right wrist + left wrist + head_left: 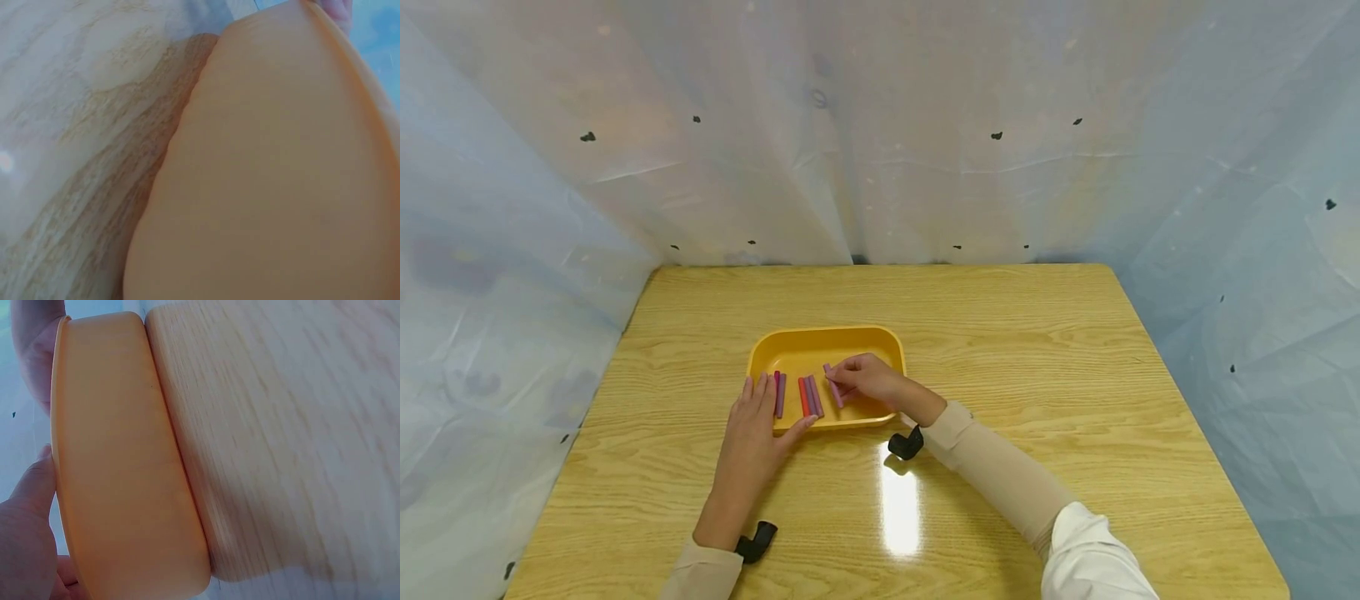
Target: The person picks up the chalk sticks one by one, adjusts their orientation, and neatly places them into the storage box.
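Note:
In the head view a yellow tray [820,333] lies on the table with several slim, crayon-like sticks inside. My right hand [872,379] reaches over its right part and pinches a purple stick [835,392], which slants to the left. Left of it, a red stick [804,397] and two purple sticks [812,396] lie side by side. Farther left are a magenta stick [777,379] and another purple stick [781,396], partly beside my fingers. My left hand [752,437] rests on the tray's left side, fingers extended and thumb at the front rim.
The wooden table [1000,333] extends around the tray. Pale plastic sheeting [880,167] hangs behind and at both sides. A black wrist mount [906,443] sits by the right wrist, another black mount [756,542] by the left. The tray's wall [262,156] fills much of the right wrist view.

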Tool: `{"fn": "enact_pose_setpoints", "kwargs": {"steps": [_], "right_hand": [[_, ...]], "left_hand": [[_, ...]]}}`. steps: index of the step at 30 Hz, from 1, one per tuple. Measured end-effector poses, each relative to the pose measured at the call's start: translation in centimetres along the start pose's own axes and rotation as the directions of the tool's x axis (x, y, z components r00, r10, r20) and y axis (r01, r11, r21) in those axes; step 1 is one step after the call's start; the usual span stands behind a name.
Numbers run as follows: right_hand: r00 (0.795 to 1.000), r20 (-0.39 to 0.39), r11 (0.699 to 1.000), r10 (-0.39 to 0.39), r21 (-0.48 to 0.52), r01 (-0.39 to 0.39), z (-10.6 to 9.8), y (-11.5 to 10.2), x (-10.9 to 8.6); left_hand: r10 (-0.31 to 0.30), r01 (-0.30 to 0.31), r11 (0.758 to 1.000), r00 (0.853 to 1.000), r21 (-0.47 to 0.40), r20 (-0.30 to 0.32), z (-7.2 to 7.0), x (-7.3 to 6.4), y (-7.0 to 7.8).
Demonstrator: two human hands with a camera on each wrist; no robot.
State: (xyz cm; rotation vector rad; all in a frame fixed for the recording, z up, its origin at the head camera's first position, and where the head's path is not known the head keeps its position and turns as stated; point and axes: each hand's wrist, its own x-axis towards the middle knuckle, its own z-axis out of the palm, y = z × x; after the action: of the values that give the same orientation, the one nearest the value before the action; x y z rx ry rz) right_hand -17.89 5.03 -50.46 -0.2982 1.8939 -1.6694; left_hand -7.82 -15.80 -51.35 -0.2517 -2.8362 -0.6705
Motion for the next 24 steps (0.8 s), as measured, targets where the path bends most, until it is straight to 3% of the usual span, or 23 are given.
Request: {"fn": "enact_pose_setpoints", "kwargs": {"steps": [24], "right_hand": [[0.996,-0.048,0.994,0.072,-0.075,-0.076,0.7,0.5,1.4]], "left_hand": [[0.004,-0.004,1.000,1.000,0.000,0.007,-0.4,0.1,0.2]]}}
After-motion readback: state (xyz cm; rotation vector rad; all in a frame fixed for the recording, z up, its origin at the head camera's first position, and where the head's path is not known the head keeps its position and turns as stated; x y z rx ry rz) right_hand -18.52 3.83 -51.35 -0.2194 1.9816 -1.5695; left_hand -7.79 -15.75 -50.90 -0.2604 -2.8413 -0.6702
